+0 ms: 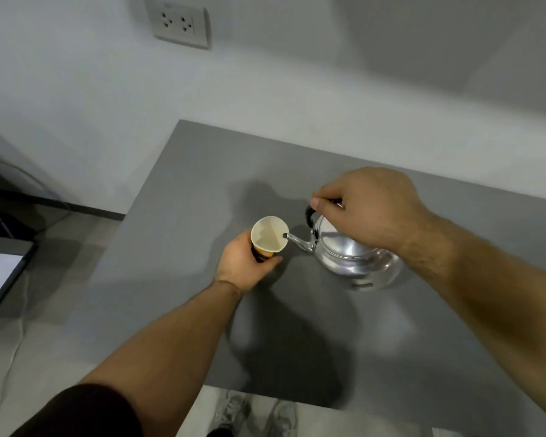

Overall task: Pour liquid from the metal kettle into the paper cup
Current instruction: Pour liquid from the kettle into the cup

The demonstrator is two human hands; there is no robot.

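Perhaps a home room: wall socket, grey table.

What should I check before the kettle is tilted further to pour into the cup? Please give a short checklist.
1. Left hand grips paper cup: ok.
2. Right hand holds kettle by its black handle: ok.
3. Spout tip over cup opening: ok.
4. Cup upright: not ok, it is tilted.
5. Liquid flowing: cannot tell.
6. Kettle lid secure: cannot tell.
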